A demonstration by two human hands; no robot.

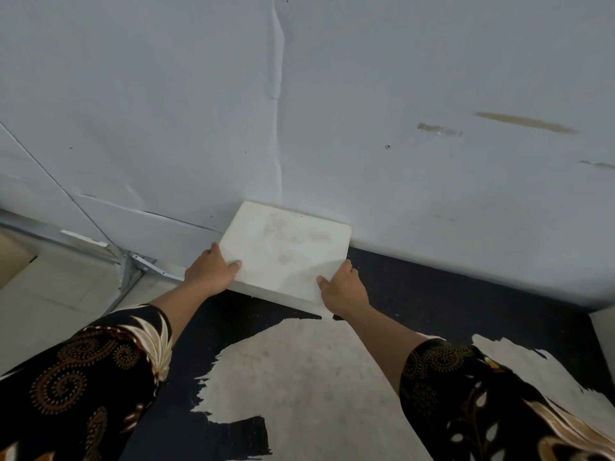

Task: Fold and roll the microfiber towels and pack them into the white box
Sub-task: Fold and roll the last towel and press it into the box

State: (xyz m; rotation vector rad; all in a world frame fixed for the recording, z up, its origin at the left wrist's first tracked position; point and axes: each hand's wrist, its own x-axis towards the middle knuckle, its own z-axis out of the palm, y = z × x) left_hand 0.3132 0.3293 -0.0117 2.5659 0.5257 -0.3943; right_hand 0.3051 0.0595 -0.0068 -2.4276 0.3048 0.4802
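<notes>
Both my hands grip the box point(286, 251), one at each near corner. My left hand point(213, 271) holds the left edge, thumb flat on top and fingers curled at the side. My right hand point(342, 287) pinches the near right corner, thumb on top. The box is shut, its faintly stained top face up. Its far end meets the edge of the white surface point(432, 194), and its near end juts out over the dark floor point(432, 294). Patterned sleeves point(100, 377) cover both upper arms.

left hand point(211, 269) grips white box point(286, 251) left edge | right hand point(342, 287) grips near corner | box against wall point(432, 78)
</notes>
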